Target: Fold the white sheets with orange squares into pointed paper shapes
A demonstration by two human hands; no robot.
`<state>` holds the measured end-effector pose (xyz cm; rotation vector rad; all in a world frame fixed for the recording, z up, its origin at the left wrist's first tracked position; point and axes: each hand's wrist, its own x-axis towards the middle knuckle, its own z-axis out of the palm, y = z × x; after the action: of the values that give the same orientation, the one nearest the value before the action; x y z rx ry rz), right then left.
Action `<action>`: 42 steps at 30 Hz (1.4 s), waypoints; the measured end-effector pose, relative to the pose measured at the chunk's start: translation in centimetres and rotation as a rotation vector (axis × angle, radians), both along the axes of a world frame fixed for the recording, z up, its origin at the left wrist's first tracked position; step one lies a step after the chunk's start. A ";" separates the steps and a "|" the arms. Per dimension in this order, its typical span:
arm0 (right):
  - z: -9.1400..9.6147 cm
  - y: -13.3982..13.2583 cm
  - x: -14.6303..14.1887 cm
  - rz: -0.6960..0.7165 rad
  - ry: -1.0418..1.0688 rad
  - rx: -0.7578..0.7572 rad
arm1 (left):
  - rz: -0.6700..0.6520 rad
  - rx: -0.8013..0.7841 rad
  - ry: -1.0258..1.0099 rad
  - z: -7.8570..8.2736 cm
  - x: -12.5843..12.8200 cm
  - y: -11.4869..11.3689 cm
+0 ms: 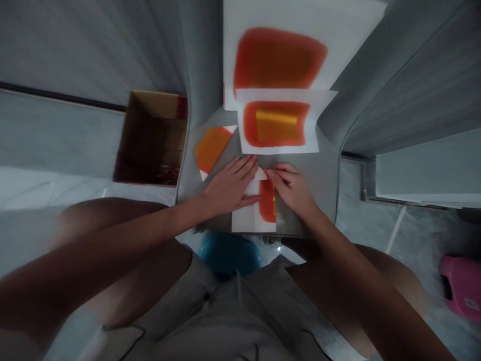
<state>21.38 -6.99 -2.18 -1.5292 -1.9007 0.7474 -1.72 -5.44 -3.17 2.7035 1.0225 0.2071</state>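
Observation:
On the grey seat in front of me lies a partly folded sheet of paper [246, 220], white with an orange-red and gold patch. My left hand [235, 183] rests flat on it with the fingers stretched out. At the sheet's upper right, my right hand [291, 185] pinches a folded corner between thumb and fingers. Just above both hands is a white sheet [278, 149] with a red patch and a gold rectangle. To the left of my left hand sits a folded orange paper piece [212, 149] with white corners.
Larger white paper [278, 15] with a red block stands at the back of the seat [321, 165]. An open cardboard box [150, 135] is on the floor at left. A blue stool [229, 253] shows between my legs; a pink plastic item [464, 286] is far right.

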 end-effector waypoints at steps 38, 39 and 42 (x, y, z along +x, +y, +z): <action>1.5 -0.4 1.8 0.017 -0.062 -0.287 | -0.004 -0.016 0.009 0.0 -0.2 0.1; 1.6 -0.3 1.8 0.015 -0.067 -0.286 | -0.006 -0.017 0.008 0.0 -0.2 0.1; 1.8 0.0 1.6 0.008 -0.076 -0.297 | -0.006 -0.025 -0.009 0.0 -0.2 0.2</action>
<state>23.02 -7.00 -0.43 -1.7501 -1.9169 1.0259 -1.95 -5.26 -3.13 2.6808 1.0074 0.2046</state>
